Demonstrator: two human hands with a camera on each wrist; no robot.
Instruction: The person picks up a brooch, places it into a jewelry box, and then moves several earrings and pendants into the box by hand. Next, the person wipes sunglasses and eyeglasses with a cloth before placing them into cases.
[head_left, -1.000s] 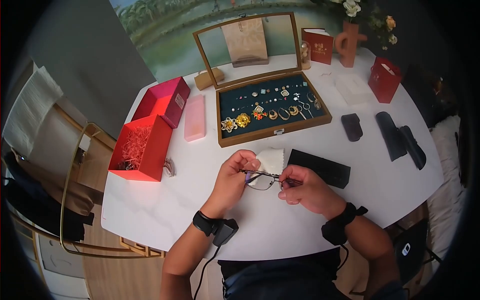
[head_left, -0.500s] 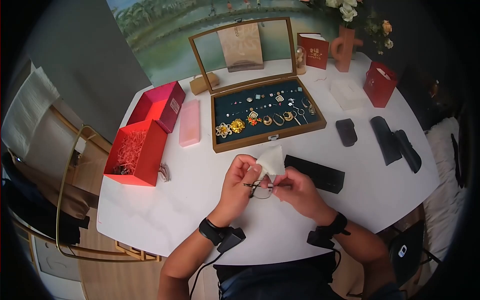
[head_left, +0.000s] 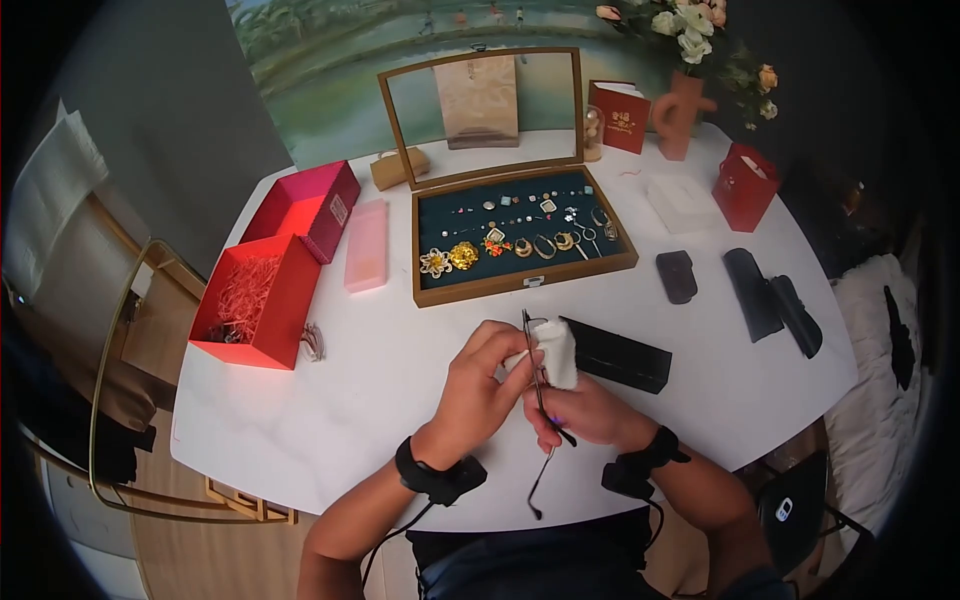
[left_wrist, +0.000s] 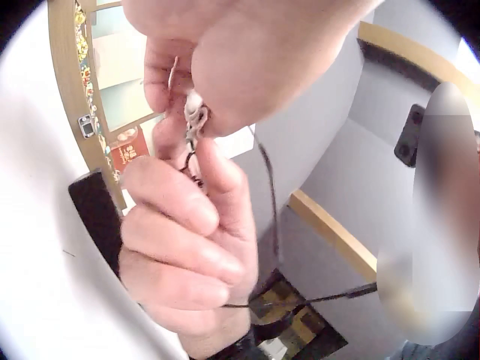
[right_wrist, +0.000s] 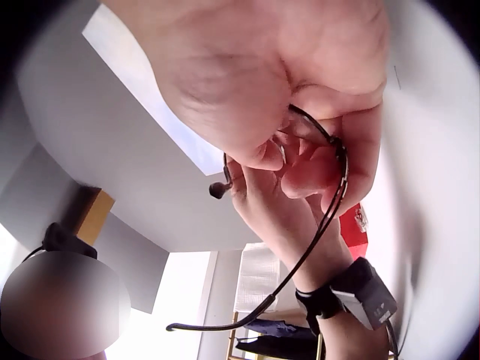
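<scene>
While the left hand (head_left: pixel 482 388) pinches the cloth and frame between thumb and bent fingers, the right hand (head_left: pixel 580 410) is closed about the far side, its fingers curled around part of the frame and the cloth. Between them, above the near part of the white desk (head_left: pixel 300 430), is a pair of thin dark-rimmed eyeglasses (head_left: pixel 540 392), turned edge-on in the head view, its temples unfolded and pointing toward the person. The white cleaning cloth (head_left: pixel 558 357) is bunched against the frame; the fingers hide most of the lenses.

Just beyond the right hand lies a long black case (head_left: pixel 618 358). Behind the hands sits a wooden jewelry box (head_left: pixel 460 294) with its clear lid raised, rows of earrings and brooches on its dark lining. To its left stand a pale pink case (head_left: pixel 366 245), a red box (head_left: pixel 282 318) holding shredded paper, and, touching that, a magenta box (head_left: pixel 330 228). Toward the right are a dark pouch (head_left: pixel 676 277) and two dark elongated cases (head_left: pixel 755 297), lying against each other. Farther back are a red gift bag (head_left: pixel 746 190), a red booklet (head_left: pixel 619 118) and a terracotta-colored vase (head_left: pixel 680 118) of flowers.
</scene>
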